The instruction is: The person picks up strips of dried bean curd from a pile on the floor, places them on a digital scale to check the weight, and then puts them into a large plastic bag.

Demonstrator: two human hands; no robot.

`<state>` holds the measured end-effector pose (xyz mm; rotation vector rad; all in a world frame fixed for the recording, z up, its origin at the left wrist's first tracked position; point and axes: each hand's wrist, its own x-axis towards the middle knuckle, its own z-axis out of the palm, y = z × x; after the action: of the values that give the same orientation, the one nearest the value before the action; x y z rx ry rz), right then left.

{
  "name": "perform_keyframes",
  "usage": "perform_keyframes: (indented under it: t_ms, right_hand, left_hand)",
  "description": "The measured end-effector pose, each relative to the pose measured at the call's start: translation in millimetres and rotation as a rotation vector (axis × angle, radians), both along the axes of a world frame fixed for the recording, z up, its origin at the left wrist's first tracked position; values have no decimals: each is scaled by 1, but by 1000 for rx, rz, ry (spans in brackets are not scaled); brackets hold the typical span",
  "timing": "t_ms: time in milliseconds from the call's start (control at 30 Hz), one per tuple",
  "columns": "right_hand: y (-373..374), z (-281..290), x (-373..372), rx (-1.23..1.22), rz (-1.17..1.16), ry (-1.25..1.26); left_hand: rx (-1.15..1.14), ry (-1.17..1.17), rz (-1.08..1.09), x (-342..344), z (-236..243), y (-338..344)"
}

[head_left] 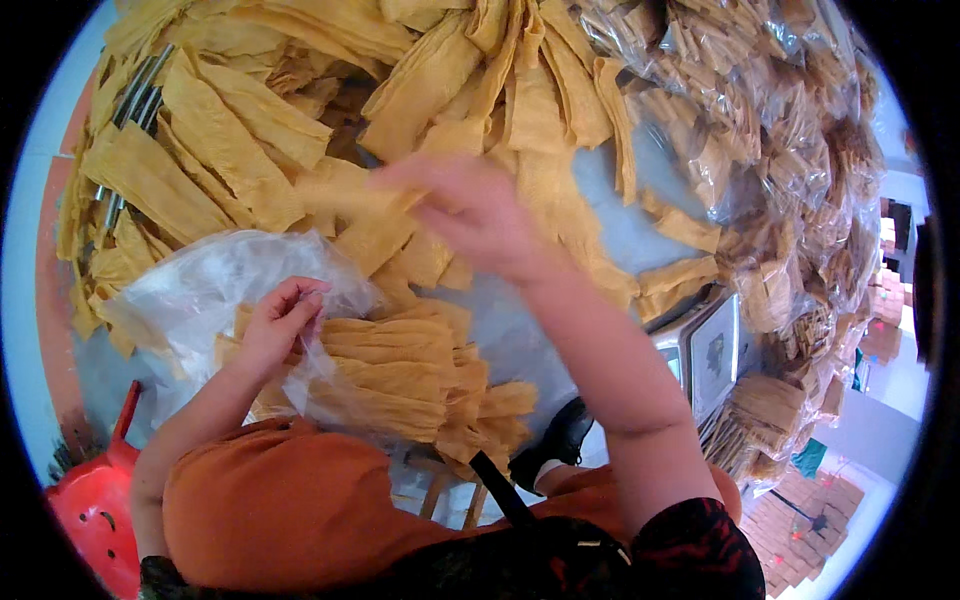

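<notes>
My left hand (285, 315) pinches the edge of a clear plastic bag (225, 275) near my lap. Beneath and beside that hand lies a stack of yellow, wrinkled strips (385, 365) that look like dried tofu skin, partly covered by the bag's film. Raised over the pile, my right hand (465, 205) is smeared by motion. A yellow tofu-skin strip (345, 192), blurred as well, reaches leftward from its closed fingers. Many more loose sheets (225, 130) are heaped in front of both hands.
Filled clear bags (770, 150) pile up along the right side. A scale (710, 350) with a pale metal top stands right of my forearm. At lower left is a red plastic object (95, 510) with an upright handle. Metal bars (140, 95) show at far left.
</notes>
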<state>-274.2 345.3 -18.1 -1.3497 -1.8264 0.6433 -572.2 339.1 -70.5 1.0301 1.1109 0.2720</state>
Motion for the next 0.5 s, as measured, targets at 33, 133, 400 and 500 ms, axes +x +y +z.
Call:
perform_keyframes:
  t_ms: [33,133,400,500]
  right_hand:
    - [-11,29,19,-50,-142,46]
    - [-20,107,82,-219,-401,385]
    - [-16,54,99,-780,-322,139]
    - [-1,-3,51,-823,197,-242]
  left_hand:
    - [-38,16,0,1,3,1]
    - [-100,16,-54,9,22,6]
    - [43,365,-489,27,79,32]
    - [229,550,-702,15,79,40]
